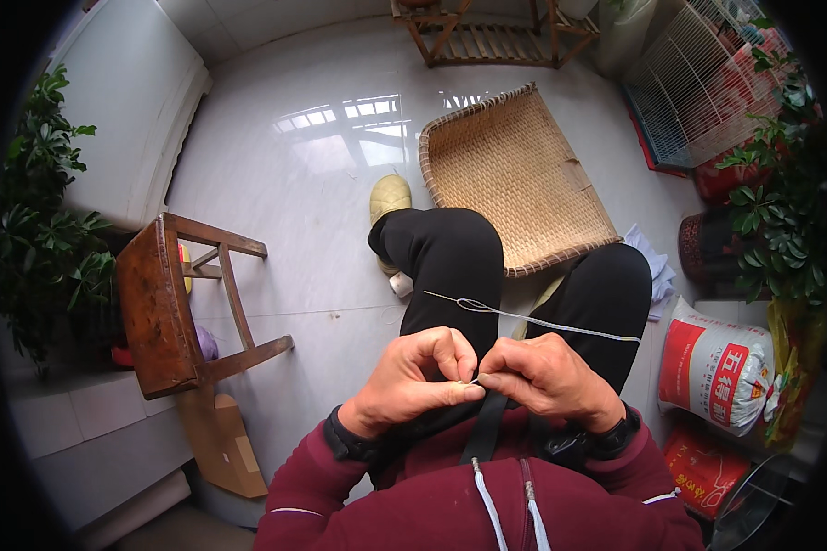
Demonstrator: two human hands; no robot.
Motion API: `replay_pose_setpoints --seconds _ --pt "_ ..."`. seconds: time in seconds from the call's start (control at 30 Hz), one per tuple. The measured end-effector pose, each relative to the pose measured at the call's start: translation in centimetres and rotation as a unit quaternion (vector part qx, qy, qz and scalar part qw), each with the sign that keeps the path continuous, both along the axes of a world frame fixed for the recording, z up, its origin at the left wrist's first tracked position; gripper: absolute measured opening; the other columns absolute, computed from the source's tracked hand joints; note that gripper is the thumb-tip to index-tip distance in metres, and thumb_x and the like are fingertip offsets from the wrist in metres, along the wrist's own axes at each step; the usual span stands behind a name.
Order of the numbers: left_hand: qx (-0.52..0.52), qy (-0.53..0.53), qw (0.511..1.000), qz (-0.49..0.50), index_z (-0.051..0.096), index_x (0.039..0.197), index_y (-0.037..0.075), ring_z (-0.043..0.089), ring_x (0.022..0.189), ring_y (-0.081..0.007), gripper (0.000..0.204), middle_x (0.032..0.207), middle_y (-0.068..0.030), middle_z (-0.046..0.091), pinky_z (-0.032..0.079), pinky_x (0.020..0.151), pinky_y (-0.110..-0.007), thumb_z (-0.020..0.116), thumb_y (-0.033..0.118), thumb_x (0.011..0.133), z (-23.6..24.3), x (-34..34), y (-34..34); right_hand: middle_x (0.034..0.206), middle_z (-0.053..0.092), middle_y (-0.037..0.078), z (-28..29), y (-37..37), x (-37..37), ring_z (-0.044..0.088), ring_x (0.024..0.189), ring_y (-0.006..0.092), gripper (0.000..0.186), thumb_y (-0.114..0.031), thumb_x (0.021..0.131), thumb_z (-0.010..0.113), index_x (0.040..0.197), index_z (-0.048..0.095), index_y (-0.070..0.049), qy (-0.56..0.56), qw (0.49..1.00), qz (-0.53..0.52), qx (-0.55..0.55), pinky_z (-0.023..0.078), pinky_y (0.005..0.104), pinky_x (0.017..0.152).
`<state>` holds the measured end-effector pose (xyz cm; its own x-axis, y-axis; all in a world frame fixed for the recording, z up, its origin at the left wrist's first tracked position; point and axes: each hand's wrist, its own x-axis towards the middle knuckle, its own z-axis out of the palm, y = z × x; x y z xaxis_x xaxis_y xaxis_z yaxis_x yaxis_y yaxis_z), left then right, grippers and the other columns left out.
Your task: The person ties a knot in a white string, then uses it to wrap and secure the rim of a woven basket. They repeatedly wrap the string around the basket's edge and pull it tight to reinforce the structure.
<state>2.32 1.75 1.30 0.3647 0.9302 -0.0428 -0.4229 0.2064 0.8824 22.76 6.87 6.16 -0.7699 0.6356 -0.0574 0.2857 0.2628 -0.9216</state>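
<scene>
My left hand (pixel 418 378) and my right hand (pixel 551 375) meet above my lap, thumbs and forefingers pinched almost tip to tip. Between the fingertips shows a tiny pale bit of what looks like thread; most of it is hidden by the fingers. Just beyond the hands, a white thread (pixel 560 325) stretches over my black-trousered thighs. At its left end it forms a narrow loop and runs into a thin, needle-like tip (pixel 439 296) on my left thigh. Whether this strand joins the bit in my fingers cannot be seen.
A woven bamboo scoop basket (pixel 515 174) lies on the tiled floor past my knees. To the left, a wooden stool (pixel 165 312) rests on its side near cardboard (pixel 220 445). A white and red sack (pixel 715 367), a red box (pixel 703 473) and a wire cage (pixel 698 83) stand right.
</scene>
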Motion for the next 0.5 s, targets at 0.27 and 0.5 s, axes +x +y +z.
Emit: replay_pose_setpoints --seconds 0.27,0.5 --pt "-0.059 -0.116 0.990 -0.050 0.049 0.080 0.008 0.049 0.073 -0.0080 0.028 0.080 -0.0016 0.054 0.040 0.064 -0.023 0.074 -0.005 0.077 -0.7 -1.5 -0.7 0.066 0.058 0.008 -0.7 -0.1 1.1 0.059 0.057 0.0227 0.008 -0.010 0.090 0.063 0.089 0.058 -0.004 0.042 0.996 0.026 -0.072 0.045 0.0312 0.053" --pt "-0.108 -0.107 0.987 -0.049 0.059 0.089 0.005 0.052 0.073 -0.0071 0.015 0.084 0.0001 0.057 0.044 0.067 -0.022 0.072 0.001 0.083 -0.9 -1.7 -1.4 0.066 0.056 0.004 -1.4 0.1 0.9 0.051 0.055 0.0141 0.011 -0.013 0.094 0.061 0.090 0.058 -0.003 0.046 0.989 -0.014 -0.142 0.041 0.0277 0.053"
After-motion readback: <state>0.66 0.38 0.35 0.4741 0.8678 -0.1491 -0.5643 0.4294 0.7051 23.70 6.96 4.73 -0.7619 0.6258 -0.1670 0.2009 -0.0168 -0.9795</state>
